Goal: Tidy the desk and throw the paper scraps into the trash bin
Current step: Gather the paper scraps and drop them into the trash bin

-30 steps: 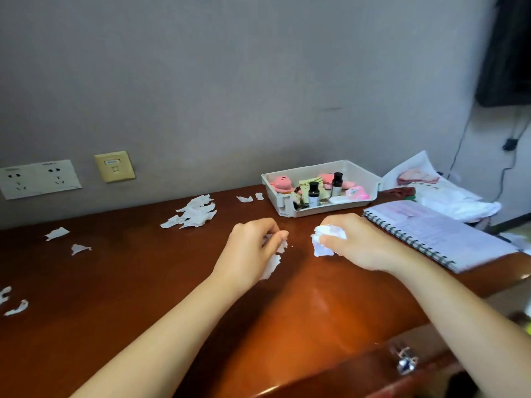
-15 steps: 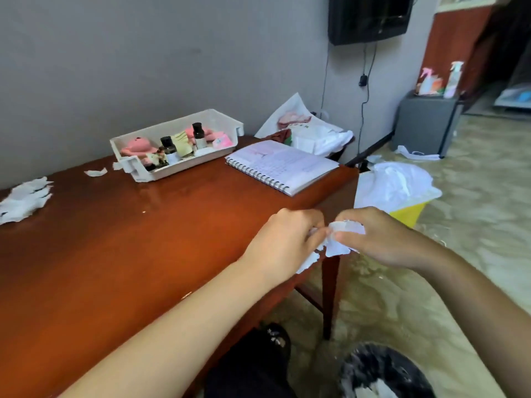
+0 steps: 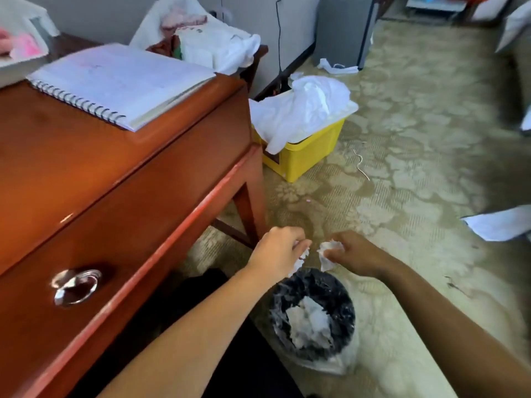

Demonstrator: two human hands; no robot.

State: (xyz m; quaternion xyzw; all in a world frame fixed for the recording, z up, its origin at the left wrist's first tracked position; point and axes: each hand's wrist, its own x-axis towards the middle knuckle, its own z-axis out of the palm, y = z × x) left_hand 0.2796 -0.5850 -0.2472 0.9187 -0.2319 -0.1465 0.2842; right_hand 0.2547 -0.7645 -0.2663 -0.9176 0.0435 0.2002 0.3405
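My left hand (image 3: pixel 277 250) grips white paper scraps (image 3: pixel 298 261) that poke out below its curled fingers. My right hand (image 3: pixel 355 254) holds a crumpled wad of white paper scraps (image 3: pixel 327 252). Both hands hover side by side just above the far rim of the black trash bin (image 3: pixel 342 307) on the floor. The bin has a clear plastic liner and holds white crumpled paper (image 3: pixel 309 321) inside. The wooden desk (image 3: pixel 86 173) stands to the left of the hands.
A spiral notebook (image 3: pixel 120 79) lies at the desk's right end, a white tray (image 3: pixel 17 38) behind it. A yellow box (image 3: pixel 304 153) with white plastic stands on the carpet by the desk leg. A loose paper sheet (image 3: pixel 500 225) lies at right.
The view swung from the desk top down to the floor. Both hands carried their paper scraps off the desk edge and down to above the trash bin.
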